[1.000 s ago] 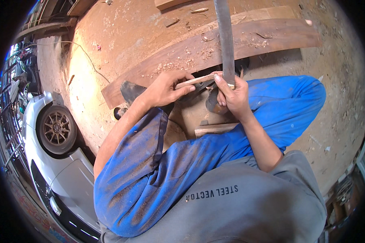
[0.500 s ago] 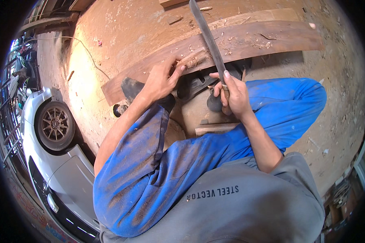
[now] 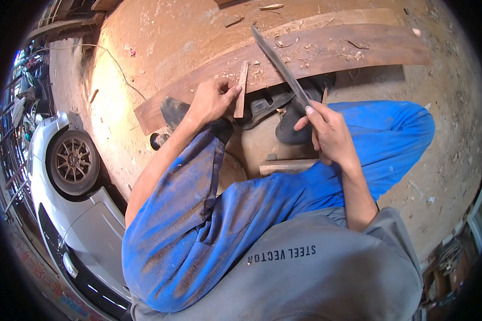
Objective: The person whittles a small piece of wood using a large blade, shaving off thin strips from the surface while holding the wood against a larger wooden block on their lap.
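Note:
My left hand (image 3: pixel 214 100) is closed, thumb and fingers pinching a narrow strip of wood (image 3: pixel 241 91). The strip stands across the near edge of a long brown plank (image 3: pixel 353 48) strewn with wood chips. In my right hand (image 3: pixel 329 131) is a long-bladed knife like a machete (image 3: pixel 281 65). Its dark blade slants up and left over the plank, apart from the strip. My fingers hide most of its handle.
A paler board (image 3: pixel 310 22) lies along the plank's far side. Dark plastic-looking pieces (image 3: pixel 262 109) sit under the near edge. A short wooden block (image 3: pixel 287 166) lies before my lap. A white car (image 3: pixel 85 214) with a bronze wheel (image 3: pixel 73 162) stands at left.
The wood strip has turned from lying slantwise over the plank to pointing nearly straight toward me, its narrow side showing. The knife has come down and nearer me; my right hand has shifted right.

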Demonstrator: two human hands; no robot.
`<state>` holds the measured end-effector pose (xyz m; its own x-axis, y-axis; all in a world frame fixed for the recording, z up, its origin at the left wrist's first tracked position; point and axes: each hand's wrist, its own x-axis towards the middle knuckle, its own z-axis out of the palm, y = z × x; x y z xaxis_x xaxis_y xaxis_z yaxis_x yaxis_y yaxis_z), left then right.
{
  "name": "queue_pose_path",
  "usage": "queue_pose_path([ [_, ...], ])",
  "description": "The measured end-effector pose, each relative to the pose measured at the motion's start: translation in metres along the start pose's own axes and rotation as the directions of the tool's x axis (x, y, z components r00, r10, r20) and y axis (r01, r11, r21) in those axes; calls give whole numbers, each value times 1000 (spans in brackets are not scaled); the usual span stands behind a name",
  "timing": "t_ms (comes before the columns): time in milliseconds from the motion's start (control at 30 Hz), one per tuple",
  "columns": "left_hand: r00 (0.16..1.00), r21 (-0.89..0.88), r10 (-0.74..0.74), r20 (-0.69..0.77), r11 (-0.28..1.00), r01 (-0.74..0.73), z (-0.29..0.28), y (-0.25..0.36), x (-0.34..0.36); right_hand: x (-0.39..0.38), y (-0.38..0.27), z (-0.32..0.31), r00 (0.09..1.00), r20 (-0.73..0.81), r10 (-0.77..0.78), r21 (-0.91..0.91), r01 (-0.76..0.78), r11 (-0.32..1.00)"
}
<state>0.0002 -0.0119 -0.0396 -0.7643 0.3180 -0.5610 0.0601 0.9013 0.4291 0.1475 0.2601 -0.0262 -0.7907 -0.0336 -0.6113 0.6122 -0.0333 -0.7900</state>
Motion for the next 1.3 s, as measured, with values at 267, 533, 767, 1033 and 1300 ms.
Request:
queue_pose_path([
  [267,990,-76,-6,-141,997,-5,2,-10,8,3,17,16,994,105,9,95,-19,995],
  [533,991,-124,-12,-131,992,-4,4,-15,13,5,27,34,996,42,-79,21,78,997],
  [767,973,-249,122,-197,953,-170,1,-6,8,13,33,46,994,45,-96,14,96,995],
  [1033,967,-207,194,-162,952,-226,0,-4,16,10,28,45,996,52,-78,-56,80,995],
  [1300,980,-312,136,-147,933,-177,2,-13,13,-43,-42,22,983,135,121,-87,-110,990],
])
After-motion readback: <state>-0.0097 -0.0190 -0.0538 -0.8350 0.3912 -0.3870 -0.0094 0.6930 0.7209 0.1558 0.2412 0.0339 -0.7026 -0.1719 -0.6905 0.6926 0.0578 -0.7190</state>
